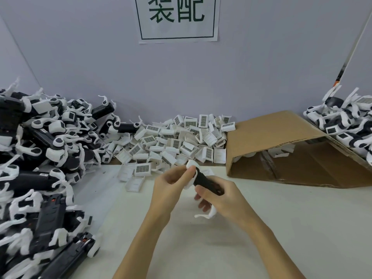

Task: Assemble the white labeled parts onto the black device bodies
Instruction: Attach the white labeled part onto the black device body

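The left hand (171, 179) pinches the white end of a black device body (205, 183) and the right hand (219, 195) grips its black part, above the table's (281, 228) middle. If the grip is loose, the white part may sit crooked — or slip onto the table.

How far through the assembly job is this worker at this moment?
Midway, it seems. Devices with white parts fill the heap on top of the cardboard box at right. Both hands, left and right, grip one black body. Many loose labeled parts and the left pile remain.
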`<state>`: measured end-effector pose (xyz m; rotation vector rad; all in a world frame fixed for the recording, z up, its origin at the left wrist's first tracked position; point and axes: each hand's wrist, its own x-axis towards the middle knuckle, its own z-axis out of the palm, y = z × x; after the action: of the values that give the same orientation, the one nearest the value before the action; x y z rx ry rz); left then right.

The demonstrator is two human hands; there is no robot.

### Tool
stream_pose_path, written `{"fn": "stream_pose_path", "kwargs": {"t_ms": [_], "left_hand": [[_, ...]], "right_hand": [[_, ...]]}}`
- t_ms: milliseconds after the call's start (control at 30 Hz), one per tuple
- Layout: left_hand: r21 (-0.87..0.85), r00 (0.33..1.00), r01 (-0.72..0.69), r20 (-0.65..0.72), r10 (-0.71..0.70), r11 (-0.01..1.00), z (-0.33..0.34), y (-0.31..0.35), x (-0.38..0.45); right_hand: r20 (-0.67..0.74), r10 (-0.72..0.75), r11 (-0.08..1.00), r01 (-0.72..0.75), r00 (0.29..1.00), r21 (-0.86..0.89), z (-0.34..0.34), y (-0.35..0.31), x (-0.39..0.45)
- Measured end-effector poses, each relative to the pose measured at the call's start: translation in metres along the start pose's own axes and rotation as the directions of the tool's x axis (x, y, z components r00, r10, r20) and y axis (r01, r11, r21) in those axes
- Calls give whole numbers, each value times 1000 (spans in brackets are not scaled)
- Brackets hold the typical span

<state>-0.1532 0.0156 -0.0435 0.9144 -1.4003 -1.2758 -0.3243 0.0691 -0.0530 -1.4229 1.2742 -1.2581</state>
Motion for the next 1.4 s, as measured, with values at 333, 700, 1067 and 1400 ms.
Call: {"fn": "stream_pose_path", "kwargs": {"t_ms": [333,700,1067,1400], "left_hand": [[-6,978,-188,-87,187,982,-5,3,-3],[417,857,-508,157,491,754,7,-2,-13],[-8,958,-279,67,279,960,-2,8,-6],[51,966,-260,23,259,964,-6,-2,-1]], "right_hand": [[-3,65,997,-65,998,39,-12,3,0],[-148,-323,907,261,935,-329,-4,15,4],[-97,-441,810,350,892,-470,-5,13,2],[-262,-258,953,201,930,-225,-4,1,-2]]}}
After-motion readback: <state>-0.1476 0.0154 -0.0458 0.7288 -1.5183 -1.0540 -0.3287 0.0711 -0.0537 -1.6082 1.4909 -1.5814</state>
